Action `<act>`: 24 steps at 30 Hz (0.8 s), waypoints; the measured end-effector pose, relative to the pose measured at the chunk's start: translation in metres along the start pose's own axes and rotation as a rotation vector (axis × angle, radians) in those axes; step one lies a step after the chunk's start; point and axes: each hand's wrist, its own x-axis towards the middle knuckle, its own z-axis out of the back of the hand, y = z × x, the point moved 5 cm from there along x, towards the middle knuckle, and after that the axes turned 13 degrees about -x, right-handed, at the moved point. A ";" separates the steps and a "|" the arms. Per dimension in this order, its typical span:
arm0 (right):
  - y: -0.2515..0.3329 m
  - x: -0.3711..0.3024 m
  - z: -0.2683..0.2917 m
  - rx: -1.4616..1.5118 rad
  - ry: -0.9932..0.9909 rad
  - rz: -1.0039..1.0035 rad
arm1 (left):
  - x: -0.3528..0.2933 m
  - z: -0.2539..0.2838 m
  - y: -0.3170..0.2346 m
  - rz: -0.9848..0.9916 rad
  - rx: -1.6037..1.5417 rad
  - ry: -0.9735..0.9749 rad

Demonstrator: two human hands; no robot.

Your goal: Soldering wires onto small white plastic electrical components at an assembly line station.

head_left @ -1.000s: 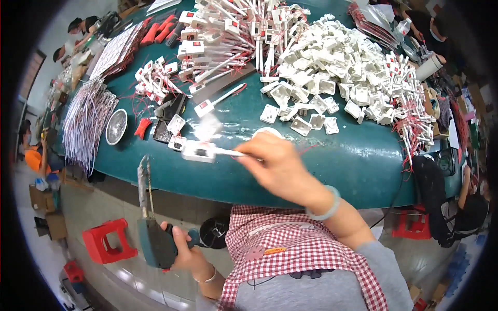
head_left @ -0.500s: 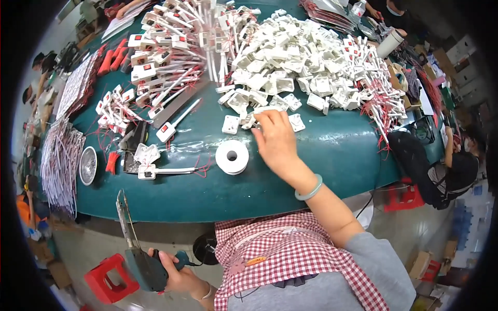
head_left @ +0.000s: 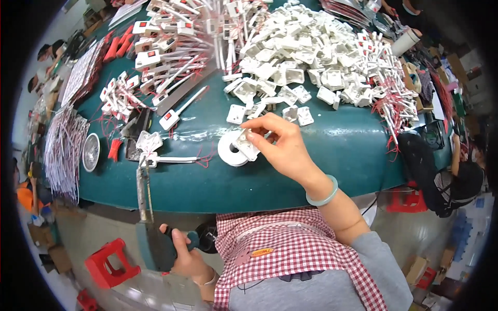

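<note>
Far to the left of the left fingers, and farther forward, a bundle of thin rods [head_left: 65,155] is laid on the table [head_left: 259,194]. Nearer to those fingers a bowl [head_left: 91,152] is set, tilted toward the right. Below table height, to the left of the left fingers, a red stool [head_left: 110,264] is seen. Forward and left of them, a red piece [head_left: 114,150] is placed between the bowl and a black tray [head_left: 130,147]. The tool [head_left: 155,248] is gripped by the left hand [head_left: 189,259], its handle wrapped by the fingers; its metal prongs are pointed away from them, toward a wired rod [head_left: 176,159] on the table. Whether the rod is touched by the tip cannot be told. Left of the right fingertips, and just below them, a white spool [head_left: 226,151] is stood. A casing [head_left: 246,146] is pinched between the thumb and fingertips of the right hand [head_left: 285,145], and part of the spool is covered by it; whether they touch cannot be told. Beyond the right fingers, loose casings [head_left: 305,116] are scattered before a large pile [head_left: 306,46]. Behind those fingers, a bracelet [head_left: 324,192] is worn. Forward and well to their right, rods with red wires [head_left: 389,93] are heaped.
</note>
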 end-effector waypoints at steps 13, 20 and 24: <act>0.002 0.010 -0.026 -0.183 -0.077 0.192 | 0.004 -0.005 0.003 -0.009 0.026 -0.003; -0.002 0.009 -0.025 -0.169 -0.049 0.118 | 0.008 0.000 0.009 -0.018 0.021 0.006; 0.000 0.010 -0.026 -0.275 -0.060 0.207 | 0.012 0.008 0.017 0.002 0.001 0.016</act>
